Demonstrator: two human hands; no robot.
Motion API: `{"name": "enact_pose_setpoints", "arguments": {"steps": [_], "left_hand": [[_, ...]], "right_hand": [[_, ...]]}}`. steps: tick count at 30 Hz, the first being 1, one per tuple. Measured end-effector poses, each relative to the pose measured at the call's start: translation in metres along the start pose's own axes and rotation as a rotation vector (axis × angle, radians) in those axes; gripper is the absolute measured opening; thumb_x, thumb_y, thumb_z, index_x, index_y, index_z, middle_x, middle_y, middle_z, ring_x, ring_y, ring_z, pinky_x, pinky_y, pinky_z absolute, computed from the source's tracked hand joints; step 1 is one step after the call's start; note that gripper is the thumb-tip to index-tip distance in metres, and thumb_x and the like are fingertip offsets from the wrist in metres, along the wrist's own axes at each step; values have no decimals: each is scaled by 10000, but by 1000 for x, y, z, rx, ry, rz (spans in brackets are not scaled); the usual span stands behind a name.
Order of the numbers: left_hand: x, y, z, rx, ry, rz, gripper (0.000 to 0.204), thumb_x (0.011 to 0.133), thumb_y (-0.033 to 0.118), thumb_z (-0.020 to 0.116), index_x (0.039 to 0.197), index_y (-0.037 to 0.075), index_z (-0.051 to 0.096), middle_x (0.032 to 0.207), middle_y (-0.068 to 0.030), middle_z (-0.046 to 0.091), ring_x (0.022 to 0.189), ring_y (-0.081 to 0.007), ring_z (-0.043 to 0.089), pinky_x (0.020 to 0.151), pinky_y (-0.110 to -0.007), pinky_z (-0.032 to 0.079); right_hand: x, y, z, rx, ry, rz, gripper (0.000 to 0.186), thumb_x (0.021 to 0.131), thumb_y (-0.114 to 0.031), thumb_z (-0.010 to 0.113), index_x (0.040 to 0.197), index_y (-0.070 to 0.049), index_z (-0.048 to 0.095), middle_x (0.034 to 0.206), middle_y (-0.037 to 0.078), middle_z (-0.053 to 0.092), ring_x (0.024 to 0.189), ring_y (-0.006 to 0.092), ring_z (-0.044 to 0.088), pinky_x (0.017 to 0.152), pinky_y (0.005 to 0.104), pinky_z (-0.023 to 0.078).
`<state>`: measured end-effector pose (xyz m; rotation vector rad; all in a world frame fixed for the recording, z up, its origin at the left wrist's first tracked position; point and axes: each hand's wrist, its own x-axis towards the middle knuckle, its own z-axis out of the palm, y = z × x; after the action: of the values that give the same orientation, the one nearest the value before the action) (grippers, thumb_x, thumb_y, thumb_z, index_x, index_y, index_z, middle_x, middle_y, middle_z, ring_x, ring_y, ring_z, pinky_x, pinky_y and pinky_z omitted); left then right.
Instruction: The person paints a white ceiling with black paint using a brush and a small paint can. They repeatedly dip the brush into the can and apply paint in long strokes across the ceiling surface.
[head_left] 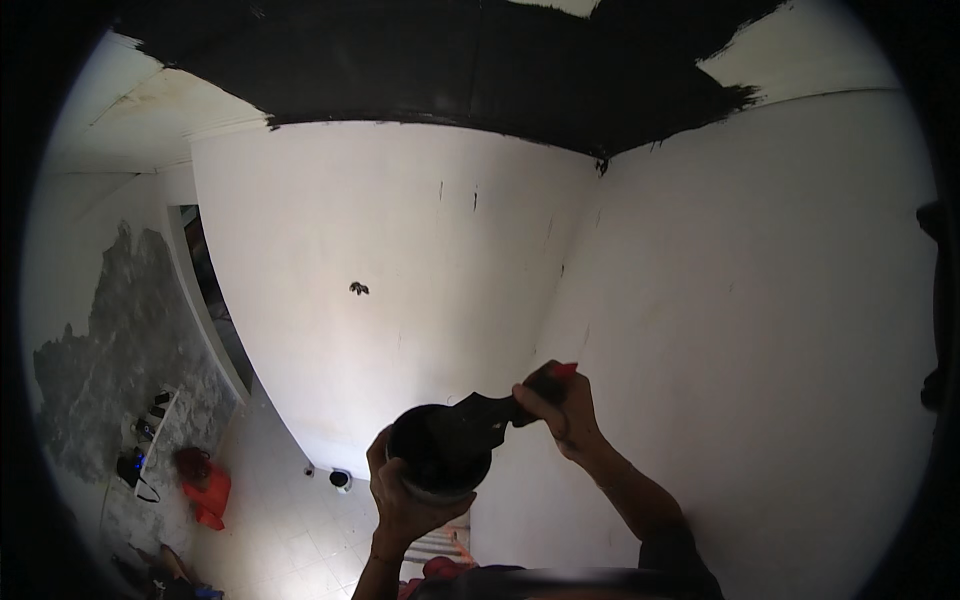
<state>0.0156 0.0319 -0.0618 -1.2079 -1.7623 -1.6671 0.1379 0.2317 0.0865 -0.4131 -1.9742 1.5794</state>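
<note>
My left hand [408,505] is wrapped round a round paint pot [440,490] from its left side and below. Dark paint coats the inside of the pot. In my right hand [568,405] is a wide paintbrush [478,420], gripped by its handle, which has a red end. The brush's dark head lies over the pot's opening, with its tip hard to tell from the dark inside. Above, black paint [450,65] with ragged edges covers much of the white ceiling [830,60].
White walls [300,250] meet in a corner ahead, with a few black smudges. Below left, a person in red [207,492] is near a small shelf [160,430]. A small bucket [341,480] stands on the tiled floor [275,550]. A doorway [215,300] opens at left.
</note>
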Motion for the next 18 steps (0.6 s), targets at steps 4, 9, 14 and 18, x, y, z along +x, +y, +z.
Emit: {"name": "enact_pose_setpoints", "arguments": {"steps": [4, 9, 14, 18], "left_hand": [[10, 8, -6, -1, -133, -103, 952, 510, 354, 1037, 1220, 76, 467, 1406, -281, 446, 1312, -463, 521, 1026, -543, 548], [17, 7, -9, -33, -113, 14, 1068, 534, 335, 1036, 1316, 111, 344, 1422, -275, 435, 1314, -463, 520, 1021, -555, 544], [15, -1, -9, -124, -46, 50, 1082, 546, 365, 1037, 1316, 141, 311, 1407, -267, 433, 1326, -462, 501, 1027, -563, 533], [13, -2, -10, -130, -37, 36, 1065, 557, 390, 1032, 1308, 156, 313, 1394, -262, 430, 1319, -470, 500, 1028, -577, 525]], "right_hand": [[-3, -3, 2, -125, -42, 16, 306, 932, -175, 805, 986, 68, 629, 844, 162, 730, 752, 233, 759, 702, 353, 651], [2, 7, 2, 32, -1, 35, 278, 918, -157, 805, 966, 59, 636, 847, 160, 726, 736, 238, 752, 700, 364, 652], [11, 37, -18, 544, 24, 115, 249, 993, -159, 707, 1098, 64, 672, 1059, 156, 725, 1017, 246, 737, 904, 350, 634], [11, 52, -41, 897, -40, 59, 246, 1010, -82, 643, 1235, 11, 678, 1226, 114, 687, 1167, 230, 668, 976, 327, 603]]}}
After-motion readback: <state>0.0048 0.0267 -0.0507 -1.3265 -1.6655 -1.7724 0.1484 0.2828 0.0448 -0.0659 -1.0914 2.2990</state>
